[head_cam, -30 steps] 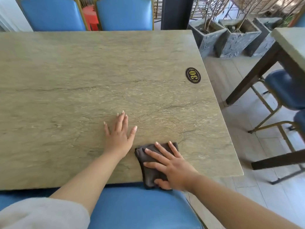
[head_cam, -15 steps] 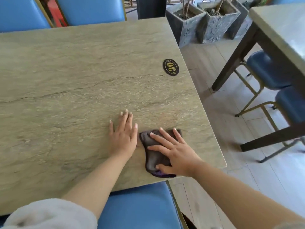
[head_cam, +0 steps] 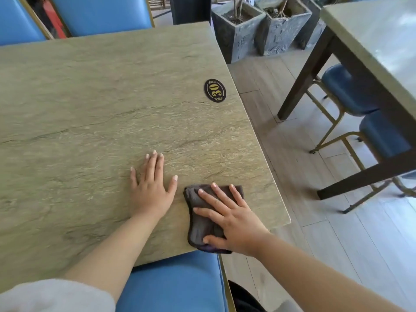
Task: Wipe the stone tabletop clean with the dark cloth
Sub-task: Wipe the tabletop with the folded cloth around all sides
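Note:
The greenish stone tabletop (head_cam: 90, 113) fills the left and middle of the head view. A folded dark cloth (head_cam: 200, 224) lies near the table's front right corner, its near edge hanging slightly over the front edge. My right hand (head_cam: 229, 219) presses flat on the cloth with fingers spread and the thumb along its near side. My left hand (head_cam: 150, 188) rests flat and empty on the bare stone just left of the cloth, fingers pointing away from me.
A black oval plaque marked 30 (head_cam: 215, 90) sits by the table's right edge. Blue chairs stand at the far side (head_cam: 101, 14) and a blue seat (head_cam: 175, 282) below the front edge. Stone planters (head_cam: 238, 32) and a second table (head_cam: 369, 52) with blue chairs stand at right.
My right hand has pushed the cloth a little away from the front edge, further onto the stone. The left hand stays planted. The camera has swung to the right.

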